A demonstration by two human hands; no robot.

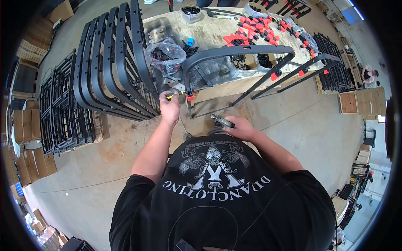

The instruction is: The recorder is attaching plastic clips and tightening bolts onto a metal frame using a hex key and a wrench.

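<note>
My left hand (169, 109) is closed at the near left edge of the table, its fingertips pinching a small black-and-yellow piece (170, 96), partly hidden. Just beyond it lies a silver metal plate with holes (172, 83). To its right, a red clip (189, 96) sits at the lower left corner of a curved dark grey tubular frame (234, 51) leaning at the table. My right hand (240, 128) wraps round a grey hand tool with a metal head (222, 121), held in front of my body; its exact kind is unclear.
Several dark frames (119, 54) stand in a row at left, beside stacked black frames (63, 108). The wooden table (167, 21) bears red-and-black clips (255, 29), a bag of black parts (165, 54) and boxes of fasteners (240, 62). Another frame (310, 62) leans at right. A person (369, 75) is far right.
</note>
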